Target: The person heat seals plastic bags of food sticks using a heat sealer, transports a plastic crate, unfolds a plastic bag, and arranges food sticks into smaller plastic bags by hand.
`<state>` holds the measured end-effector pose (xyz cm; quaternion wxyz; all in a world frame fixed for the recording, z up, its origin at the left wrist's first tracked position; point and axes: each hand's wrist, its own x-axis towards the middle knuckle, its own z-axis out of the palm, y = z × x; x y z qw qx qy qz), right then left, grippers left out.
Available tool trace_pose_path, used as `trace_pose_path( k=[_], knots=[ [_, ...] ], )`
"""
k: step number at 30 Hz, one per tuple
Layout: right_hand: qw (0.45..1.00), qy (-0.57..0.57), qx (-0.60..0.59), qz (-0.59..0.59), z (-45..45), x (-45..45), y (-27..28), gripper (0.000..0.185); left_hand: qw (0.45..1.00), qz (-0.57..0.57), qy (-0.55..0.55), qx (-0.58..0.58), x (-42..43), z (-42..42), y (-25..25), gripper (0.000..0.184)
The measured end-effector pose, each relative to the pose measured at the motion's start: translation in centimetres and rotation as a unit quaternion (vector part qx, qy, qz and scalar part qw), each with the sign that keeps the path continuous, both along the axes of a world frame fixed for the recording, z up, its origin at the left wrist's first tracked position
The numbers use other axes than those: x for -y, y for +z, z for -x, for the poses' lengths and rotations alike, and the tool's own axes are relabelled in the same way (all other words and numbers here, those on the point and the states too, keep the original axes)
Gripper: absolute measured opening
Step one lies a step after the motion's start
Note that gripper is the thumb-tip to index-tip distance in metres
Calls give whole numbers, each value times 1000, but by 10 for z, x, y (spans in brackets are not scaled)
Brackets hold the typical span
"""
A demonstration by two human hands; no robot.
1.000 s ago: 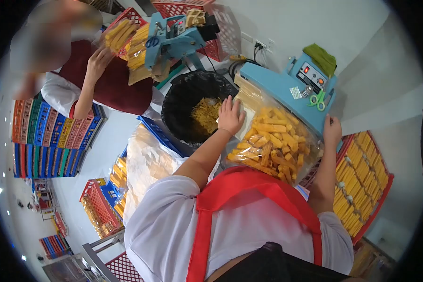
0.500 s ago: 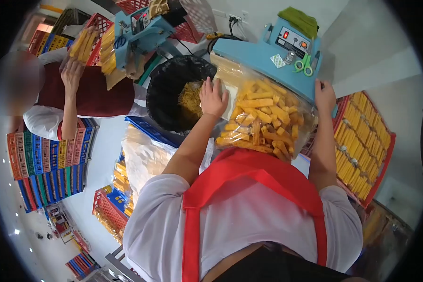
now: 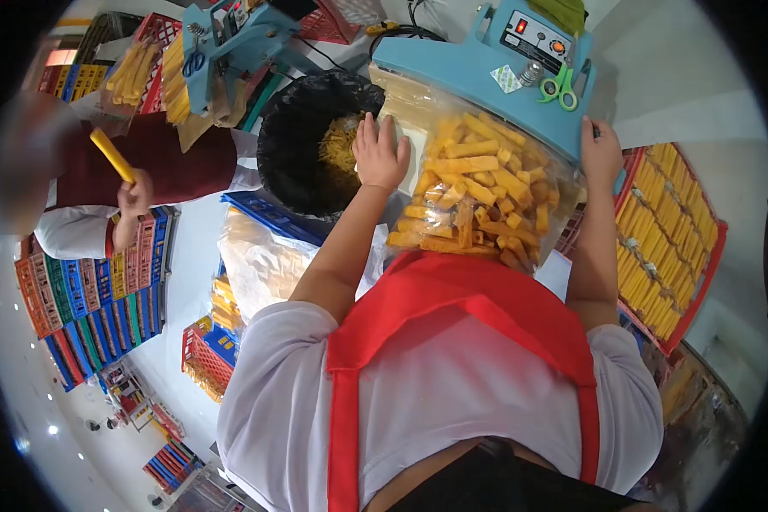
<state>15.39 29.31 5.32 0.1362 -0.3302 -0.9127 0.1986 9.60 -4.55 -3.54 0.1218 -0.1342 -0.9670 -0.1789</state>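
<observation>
A clear plastic bag of yellow-orange sticks [image 3: 478,192] lies against the front of a blue sealing machine [image 3: 478,77], its lower end at my red apron. My left hand [image 3: 381,154] rests with fingers spread beside the bag's upper left, over a pale surface near the bin, and holds nothing. At the machine's right end, my right hand [image 3: 602,152] has its fingers curled at the edge; what they grip, if anything, I cannot make out. Green scissors [image 3: 560,88] and a small coil lie on top of the machine.
A black-lined bin [image 3: 286,154] with yellow scraps stands left of my left hand. A co-worker [image 3: 175,162] holds a yellow stick near a second blue machine [image 3: 252,51]. A red crate of yellow packs [image 3: 670,247] is at the right; stacked crates [image 3: 102,290] stand far left.
The view has shifted, and the machine sits higher in it. My hands stay at the same places by the bag and machine. The co-worker's hand has left the bagged sticks and now holds one stick.
</observation>
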Motion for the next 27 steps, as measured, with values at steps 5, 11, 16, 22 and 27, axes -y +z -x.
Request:
trace_pose_path(
  k=[5, 11, 16, 22, 27],
  knots=[
    [999, 11, -33, -10, -2, -3, -6, 34, 1000, 11, 14, -7, -1, -1, 1, 48],
    [1000, 3, -28, -5, -4, -2, -4, 33, 1000, 11, 9, -2, -1, -1, 3, 47],
    [999, 15, -44, -13, -5, 0, -2, 33, 1000, 7, 0, -11, 0, -1, 0, 47],
    [999, 23, -43, -3, -4, -1, -1, 32, 1000, 6, 3, -9, 1, -2, 2, 46],
    [998, 22, -56, -24, -8, -3, -7, 31, 1000, -9, 1, -21, 1, -4, -2, 47]
  ],
)
